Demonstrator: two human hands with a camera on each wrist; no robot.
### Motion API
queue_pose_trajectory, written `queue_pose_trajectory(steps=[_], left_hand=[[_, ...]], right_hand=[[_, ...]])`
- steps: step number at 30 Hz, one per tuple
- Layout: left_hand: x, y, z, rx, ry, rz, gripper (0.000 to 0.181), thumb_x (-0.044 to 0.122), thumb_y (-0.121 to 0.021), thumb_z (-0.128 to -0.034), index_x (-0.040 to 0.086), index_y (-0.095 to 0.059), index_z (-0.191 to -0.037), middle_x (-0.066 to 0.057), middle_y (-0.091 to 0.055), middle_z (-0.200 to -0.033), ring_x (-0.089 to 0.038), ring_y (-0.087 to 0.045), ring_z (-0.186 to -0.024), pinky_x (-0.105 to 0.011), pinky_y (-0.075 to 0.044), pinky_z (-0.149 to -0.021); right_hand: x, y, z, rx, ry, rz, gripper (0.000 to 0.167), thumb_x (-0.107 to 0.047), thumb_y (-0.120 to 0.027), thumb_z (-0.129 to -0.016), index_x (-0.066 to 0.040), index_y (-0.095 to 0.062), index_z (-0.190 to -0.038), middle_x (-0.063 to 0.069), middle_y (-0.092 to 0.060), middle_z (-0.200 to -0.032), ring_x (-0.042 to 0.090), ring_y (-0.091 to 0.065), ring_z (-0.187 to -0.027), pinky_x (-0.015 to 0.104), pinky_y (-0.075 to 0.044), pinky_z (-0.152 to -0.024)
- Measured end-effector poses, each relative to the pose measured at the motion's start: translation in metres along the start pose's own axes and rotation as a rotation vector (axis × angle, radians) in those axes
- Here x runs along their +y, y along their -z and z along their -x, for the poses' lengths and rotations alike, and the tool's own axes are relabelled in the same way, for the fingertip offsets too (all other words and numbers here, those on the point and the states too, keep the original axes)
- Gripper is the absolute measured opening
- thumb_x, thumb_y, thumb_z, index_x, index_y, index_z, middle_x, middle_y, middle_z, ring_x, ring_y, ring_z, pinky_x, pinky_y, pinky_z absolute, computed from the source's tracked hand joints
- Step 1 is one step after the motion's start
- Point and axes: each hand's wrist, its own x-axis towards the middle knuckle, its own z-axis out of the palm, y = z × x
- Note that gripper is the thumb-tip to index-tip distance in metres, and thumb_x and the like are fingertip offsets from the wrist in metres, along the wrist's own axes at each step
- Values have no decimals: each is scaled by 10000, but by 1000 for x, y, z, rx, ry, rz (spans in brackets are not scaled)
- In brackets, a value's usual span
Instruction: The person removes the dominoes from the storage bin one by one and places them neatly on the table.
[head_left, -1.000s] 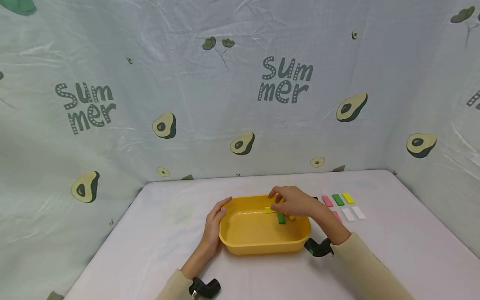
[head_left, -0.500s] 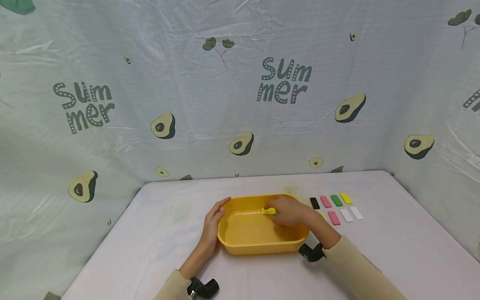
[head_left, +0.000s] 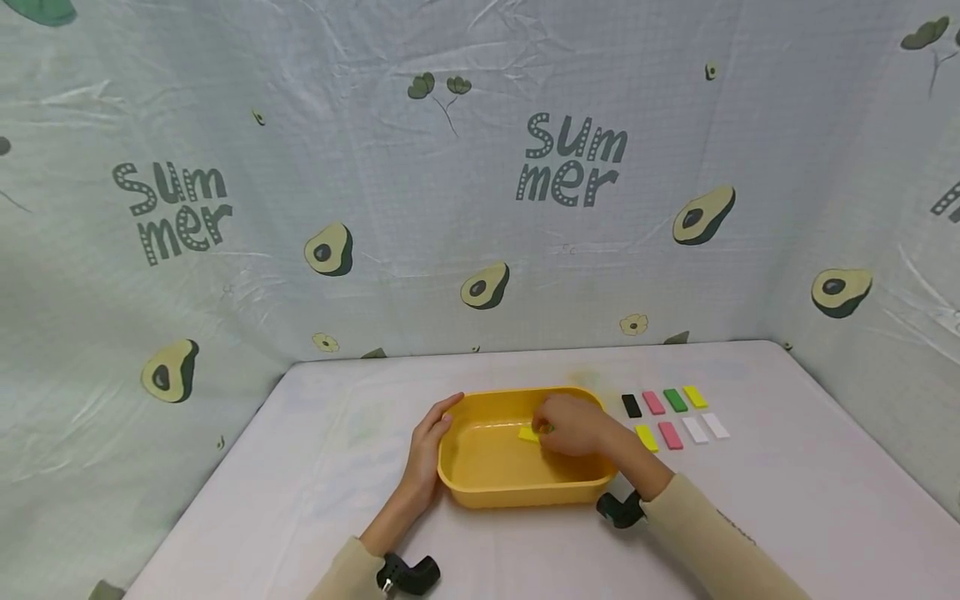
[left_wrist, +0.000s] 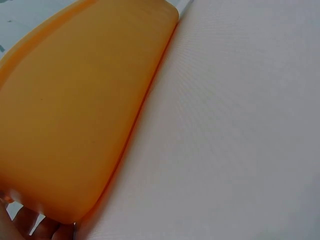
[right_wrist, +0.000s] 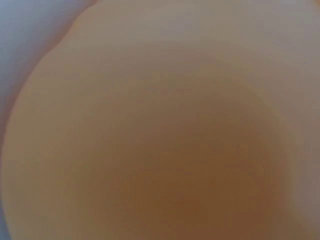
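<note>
A yellow plastic basin (head_left: 517, 496) stands on the table in the head view. My left hand (head_left: 425, 450) grips its left side, with the thumb at the rim and the fingers along the outer wall. In the left wrist view some fingertips (left_wrist: 45, 227) touch the basin's outside. My right hand (head_left: 573, 425) reaches inside the basin at the right, fingers bent downward. A small flat yellow block (head_left: 528, 434) lies at its fingertips, and a bit of green shows beside them. The hand hides whatever else is under it. The right wrist view is a blurred yellow-brown surface.
Right of the basin, small flat blocks lie in two rows: a black block (head_left: 632, 406), pink (head_left: 671, 435), green and yellow ones, and white blocks (head_left: 694, 430). A printed sheet (head_left: 420, 208) hangs behind the table.
The right hand has lowered from above the blocks into the basin, its fingers drawing together. The yellow block inside has shifted slightly toward the front. The left hand stays on the basin.
</note>
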Motion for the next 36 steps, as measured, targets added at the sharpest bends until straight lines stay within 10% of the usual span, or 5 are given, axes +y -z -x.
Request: queue_pose_trajectory(steps=[10,23,30,36], left_hand=[[1,-1,2,6,-7,-3,448,181,-369,-1094,78,-531,-1500,-117,-479,-1593,-299,-421,-1489,-92,-351,-1077],[1,0,1,5,-1,-22,446,194,-362,-1102,94,-533,-1501,-107,-486,-1587,-287,-435,-1477,-367,-328,-1233],[0,0,1,2,-7,-11,444,195,-371,-1100,86,-534,-1499,-111,-479,-1594,-294,-425,-1487,-99,-354,-1084],[-1,0,0,4,-11,-11,443,197,-371,-1101,85,-536,-1497,-111,-479,-1594,-298,-417,-1495,-96,-347,-1085]], right_hand=[[2,-5,-1,-8,59,15,290,-125,-778,-883,-137,-757,-1172,-15,-663,-904,151,-545,-823,338,-508,-803],[4,-9,-4,-43,64,-53,307,-227,-863,-829,-107,-739,-1083,-49,-580,-745,128,-540,-741,271,-439,-693],[5,-11,-5,-21,66,-54,324,-242,-883,-800,-112,-741,-1061,-48,-607,-823,139,-538,-809,307,-477,-758],[5,-10,-6,-19,72,-46,363,-234,-889,-788,-121,-740,-1099,-34,-649,-956,153,-537,-886,358,-510,-859]])
